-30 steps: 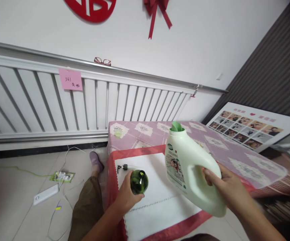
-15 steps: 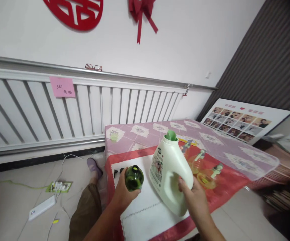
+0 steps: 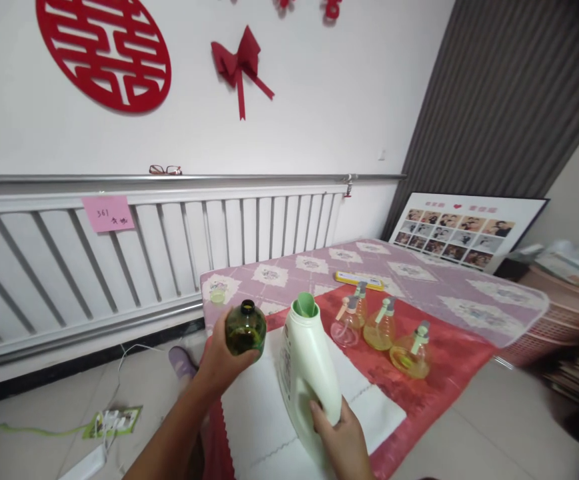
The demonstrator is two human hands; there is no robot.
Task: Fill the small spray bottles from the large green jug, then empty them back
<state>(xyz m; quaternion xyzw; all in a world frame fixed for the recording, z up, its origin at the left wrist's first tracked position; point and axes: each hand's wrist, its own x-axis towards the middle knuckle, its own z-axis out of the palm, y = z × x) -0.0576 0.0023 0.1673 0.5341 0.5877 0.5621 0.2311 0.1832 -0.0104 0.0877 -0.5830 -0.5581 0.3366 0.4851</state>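
My left hand (image 3: 229,363) is wrapped round a dark green, see-through bottle (image 3: 245,333). The bottle is nearly upright, its black-rimmed neck is uncapped, and some liquid shows inside. Closed on the handle of a large pale green detergent jug (image 3: 303,380) is my right hand (image 3: 342,433). The jug is uncapped, with a green pouring spout in its mouth, and leans a little toward the left. Its mouth is to the right of the bottle, apart from it. Under both lies a white cloth (image 3: 254,427) on a red cloth (image 3: 389,443).
Several spray bottles (image 3: 379,327) with yellowish liquid stand on the red cloth at right. Behind them lies a yellow-edged box (image 3: 359,280) on the patterned tablecloth (image 3: 314,273). A radiator (image 3: 254,233) lines the wall. A power strip (image 3: 112,421) and cables lie on the floor.
My view has tilted up. The jug has turned in my right hand, so its label side now faces away to the left. The bottle has risen a little beside the jug's mouth.
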